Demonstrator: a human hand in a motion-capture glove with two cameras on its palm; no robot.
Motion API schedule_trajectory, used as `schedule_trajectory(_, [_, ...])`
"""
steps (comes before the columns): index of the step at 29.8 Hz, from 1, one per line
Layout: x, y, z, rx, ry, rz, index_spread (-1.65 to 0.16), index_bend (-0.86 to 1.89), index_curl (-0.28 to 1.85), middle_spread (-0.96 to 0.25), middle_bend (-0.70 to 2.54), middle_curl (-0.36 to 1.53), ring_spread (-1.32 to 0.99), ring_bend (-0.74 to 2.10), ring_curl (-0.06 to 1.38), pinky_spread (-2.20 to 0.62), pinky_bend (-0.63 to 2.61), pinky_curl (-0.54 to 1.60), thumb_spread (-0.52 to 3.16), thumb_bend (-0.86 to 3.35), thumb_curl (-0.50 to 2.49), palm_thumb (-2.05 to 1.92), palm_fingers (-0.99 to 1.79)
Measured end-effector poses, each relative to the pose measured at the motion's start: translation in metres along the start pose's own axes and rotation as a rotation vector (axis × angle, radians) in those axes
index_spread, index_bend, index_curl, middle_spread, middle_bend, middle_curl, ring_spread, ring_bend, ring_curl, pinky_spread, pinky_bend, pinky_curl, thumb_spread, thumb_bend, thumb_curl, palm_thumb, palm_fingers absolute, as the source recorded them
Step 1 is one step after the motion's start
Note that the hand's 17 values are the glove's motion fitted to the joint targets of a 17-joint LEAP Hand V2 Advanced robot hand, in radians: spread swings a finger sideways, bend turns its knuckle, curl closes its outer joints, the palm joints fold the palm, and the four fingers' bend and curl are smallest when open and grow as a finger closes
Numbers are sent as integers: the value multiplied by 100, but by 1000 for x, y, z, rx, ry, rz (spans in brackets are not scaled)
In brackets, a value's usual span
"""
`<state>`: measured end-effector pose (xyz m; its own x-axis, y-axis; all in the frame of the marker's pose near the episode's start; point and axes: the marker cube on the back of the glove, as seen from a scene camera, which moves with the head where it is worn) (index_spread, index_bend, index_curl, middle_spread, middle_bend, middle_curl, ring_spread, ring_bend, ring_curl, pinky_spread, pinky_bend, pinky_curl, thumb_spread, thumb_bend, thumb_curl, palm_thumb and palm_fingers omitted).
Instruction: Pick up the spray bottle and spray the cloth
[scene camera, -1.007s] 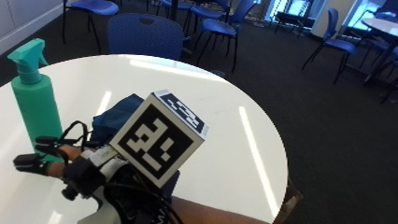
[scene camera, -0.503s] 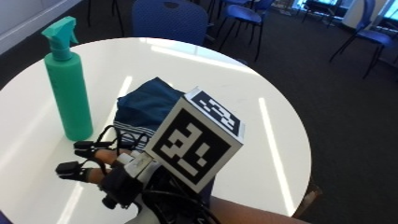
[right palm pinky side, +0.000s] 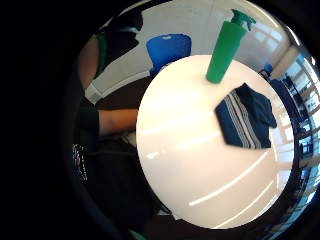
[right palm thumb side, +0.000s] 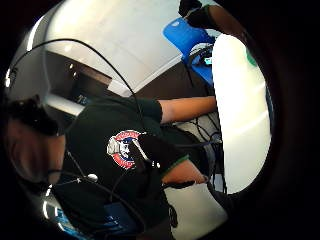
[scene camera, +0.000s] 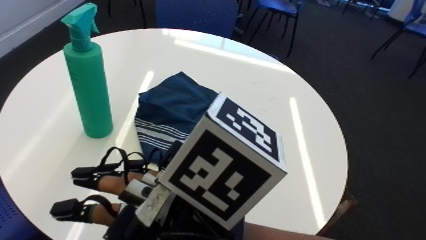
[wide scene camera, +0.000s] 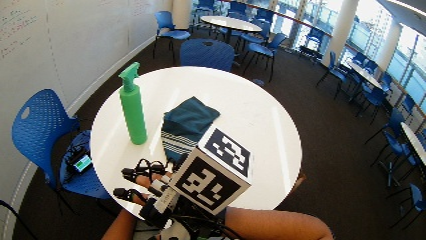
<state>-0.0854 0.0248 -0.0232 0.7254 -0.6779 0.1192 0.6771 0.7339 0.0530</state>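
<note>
On the left of the round white table (scene camera: 279, 95) we see the green spray bottle (scene camera: 90, 82) standing upright, its trigger head at the top. Just to its right, apart from it, lies the dark blue cloth (scene camera: 170, 112), folded, with a band of white stripes along the edge nearest us. Nearer than both, at the table's near edge, our gloved right hand (scene camera: 110, 192) hovers over the tabletop. Its fingers (scene camera: 90, 176) are stretched out and relaxed, spread a little, pointing leftward towards the bottle's side of the table. They hold nothing and touch neither bottle nor cloth. From the palm, the bottle and cloth sit side by side on the table, well off from the hand.
</note>
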Motion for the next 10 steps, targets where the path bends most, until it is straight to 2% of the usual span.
schedule_trajectory(10, [4, 4, -6, -17, 31, 5, -47, 18, 33, -8, 17, 29, -4, 29, 32, 20, 18, 33, 94, -3, 32, 35, 53])
